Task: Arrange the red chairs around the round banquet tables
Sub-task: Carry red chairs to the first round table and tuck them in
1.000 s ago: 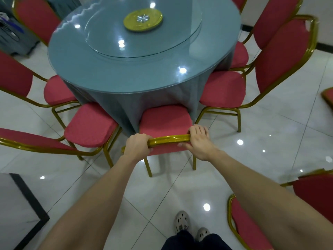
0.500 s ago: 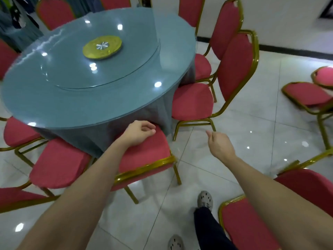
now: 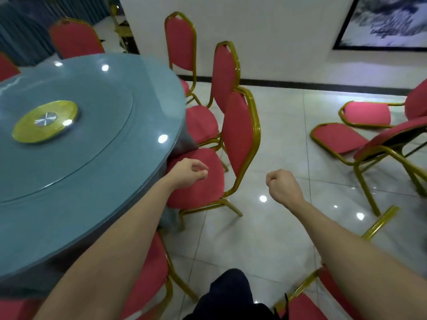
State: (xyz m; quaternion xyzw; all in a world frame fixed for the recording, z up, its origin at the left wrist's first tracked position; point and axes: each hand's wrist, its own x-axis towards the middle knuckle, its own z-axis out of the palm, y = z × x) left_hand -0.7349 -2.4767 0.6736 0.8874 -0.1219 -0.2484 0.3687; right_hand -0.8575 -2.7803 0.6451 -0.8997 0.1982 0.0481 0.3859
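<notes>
both hands empty: left hand (image 3: 188,173) loosely curled over a tucked red chair (image 3: 240,135), right hand (image 3: 283,185) fisted. loose chairs (image 3: 337,138) lie jumbled right of the table (image 3: 104,181); dragging one could snag tangled legs.

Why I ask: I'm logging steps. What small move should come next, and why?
Probably reach the right hand toward the loose red chair at right. It and the left hand hold nothing, the chairs beside the round table look placed, and that chair sits apart from it.
</notes>
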